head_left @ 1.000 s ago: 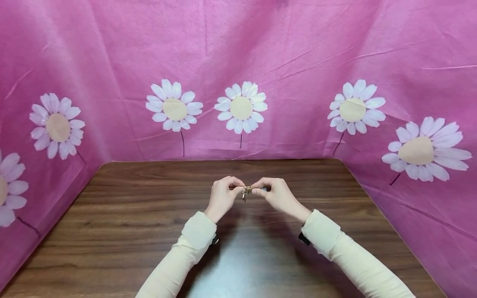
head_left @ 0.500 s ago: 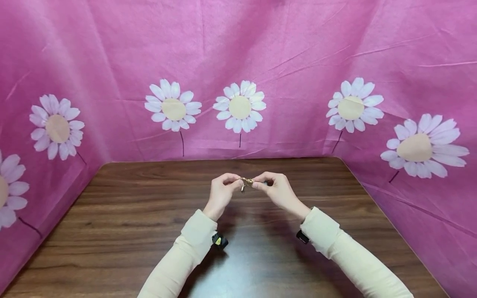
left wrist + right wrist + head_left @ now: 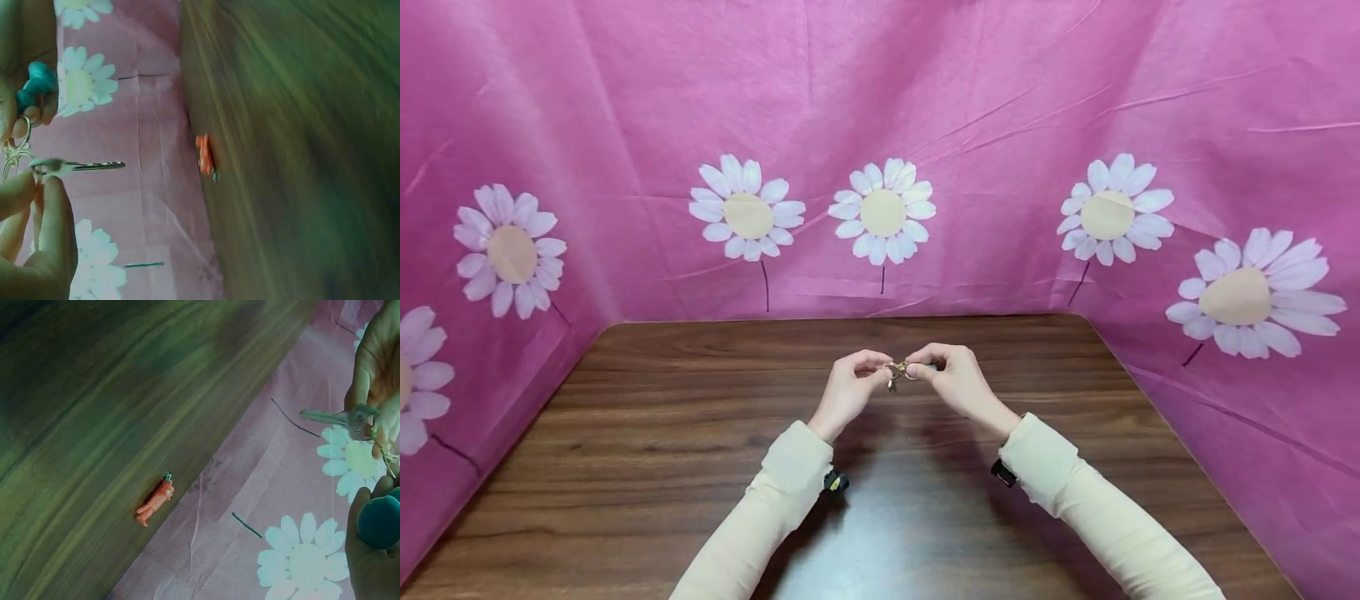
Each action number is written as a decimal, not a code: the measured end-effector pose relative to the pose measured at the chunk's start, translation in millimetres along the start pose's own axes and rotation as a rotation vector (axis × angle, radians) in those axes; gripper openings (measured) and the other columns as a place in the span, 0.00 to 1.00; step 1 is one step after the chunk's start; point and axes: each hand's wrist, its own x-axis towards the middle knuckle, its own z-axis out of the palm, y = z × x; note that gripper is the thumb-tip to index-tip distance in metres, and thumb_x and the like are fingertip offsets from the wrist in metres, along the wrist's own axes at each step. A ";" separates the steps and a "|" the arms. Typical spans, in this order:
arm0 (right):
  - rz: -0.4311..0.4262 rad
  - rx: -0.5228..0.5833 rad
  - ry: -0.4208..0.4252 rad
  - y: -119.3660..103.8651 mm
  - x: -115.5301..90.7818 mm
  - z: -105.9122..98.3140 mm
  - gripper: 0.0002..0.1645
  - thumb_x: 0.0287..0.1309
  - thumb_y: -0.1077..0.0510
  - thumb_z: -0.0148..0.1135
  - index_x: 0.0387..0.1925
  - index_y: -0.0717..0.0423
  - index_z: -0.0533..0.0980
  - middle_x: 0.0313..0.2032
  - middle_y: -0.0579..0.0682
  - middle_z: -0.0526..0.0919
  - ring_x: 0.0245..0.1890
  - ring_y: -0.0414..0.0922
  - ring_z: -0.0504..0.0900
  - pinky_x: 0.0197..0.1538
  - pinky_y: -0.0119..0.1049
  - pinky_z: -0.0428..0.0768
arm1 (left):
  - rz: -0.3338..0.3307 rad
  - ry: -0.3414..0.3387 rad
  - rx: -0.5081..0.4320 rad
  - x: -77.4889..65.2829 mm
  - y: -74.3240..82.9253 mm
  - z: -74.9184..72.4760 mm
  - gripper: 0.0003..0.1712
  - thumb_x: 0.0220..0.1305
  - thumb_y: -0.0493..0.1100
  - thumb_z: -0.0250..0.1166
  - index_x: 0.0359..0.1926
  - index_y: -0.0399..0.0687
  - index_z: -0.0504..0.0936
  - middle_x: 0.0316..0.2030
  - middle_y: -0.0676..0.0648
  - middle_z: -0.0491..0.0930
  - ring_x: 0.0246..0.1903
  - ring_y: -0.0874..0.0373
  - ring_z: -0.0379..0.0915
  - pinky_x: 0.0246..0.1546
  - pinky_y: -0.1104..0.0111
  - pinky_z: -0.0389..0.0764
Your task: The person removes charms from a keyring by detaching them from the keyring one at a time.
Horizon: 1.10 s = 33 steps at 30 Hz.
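My left hand [image 3: 847, 385] and right hand [image 3: 958, 375] face each other above the table, fingertips close together. Between them is a gold-coloured key ring [image 3: 897, 367]; the left thumb and fingers pinch it beside a silver key [image 3: 94, 166]. The key points away from the left fingertips in the left wrist view and hangs below the ring in the head view. My right hand pinches the ring's other side, by its gold links. A teal rounded charm [image 3: 40, 80] sits in the right hand, partly covered by its fingers. Exactly where the ring's ends lie is hidden.
An orange carrot-shaped figure [image 3: 155, 501] with a green top lies near the far edge of the brown wooden table [image 3: 662, 433]; the hands hide it in the head view. A pink cloth [image 3: 1000, 100] with white daisies surrounds the table's back and sides.
Both hands have risen slightly, away from the body. The ring showed more openly between the fingers half a second ago; now the fingertips are a little closer. Both hands keep their grip.
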 end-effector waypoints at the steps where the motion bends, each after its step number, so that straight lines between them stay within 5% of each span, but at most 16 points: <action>1: 0.004 -0.009 -0.003 -0.5 -0.4 -0.4 0.05 0.49 0.61 0.66 0.31 0.57 0.82 0.25 0.51 0.85 0.19 0.40 0.72 0.21 0.28 0.67 | 0.038 0.000 0.056 -0.8 0.3 -0.5 0.09 0.52 0.31 0.64 0.37 0.39 0.82 0.29 0.42 0.83 0.27 0.62 0.77 0.34 0.69 0.78; 8: -0.019 -0.098 -0.039 4.6 -1.0 -5.1 0.04 0.49 0.61 0.66 0.31 0.54 0.82 0.26 0.48 0.84 0.17 0.37 0.67 0.20 0.28 0.66 | 0.365 0.034 0.578 -2.5 11.1 2.2 0.03 0.51 0.37 0.67 0.29 0.48 0.83 0.28 0.52 0.82 0.28 0.63 0.78 0.32 0.70 0.77; 13: -0.044 -0.115 -0.084 7.5 -1.3 -6.9 0.04 0.50 0.60 0.66 0.31 0.54 0.82 0.28 0.48 0.85 0.19 0.37 0.70 0.22 0.30 0.70 | 0.428 0.041 0.763 -5.5 17.4 4.9 0.02 0.51 0.38 0.67 0.28 0.51 0.83 0.26 0.54 0.81 0.26 0.62 0.77 0.30 0.65 0.75; 21: -0.215 -0.337 -0.102 19.1 -6.1 -6.5 0.05 0.46 0.60 0.68 0.29 0.51 0.83 0.33 0.46 0.85 0.32 0.38 0.81 0.36 0.34 0.76 | 0.421 0.047 0.736 -8.9 12.7 4.3 0.02 0.49 0.38 0.68 0.26 0.50 0.83 0.25 0.54 0.81 0.25 0.61 0.77 0.30 0.65 0.74; 33: -0.199 -0.232 -0.039 17.4 1.4 0.7 0.03 0.47 0.59 0.67 0.29 0.50 0.83 0.26 0.43 0.85 0.22 0.34 0.72 0.27 0.29 0.71 | 0.266 0.101 0.556 -7.3 17.1 -4.6 0.03 0.48 0.37 0.68 0.25 0.50 0.83 0.23 0.55 0.83 0.22 0.65 0.74 0.25 0.71 0.70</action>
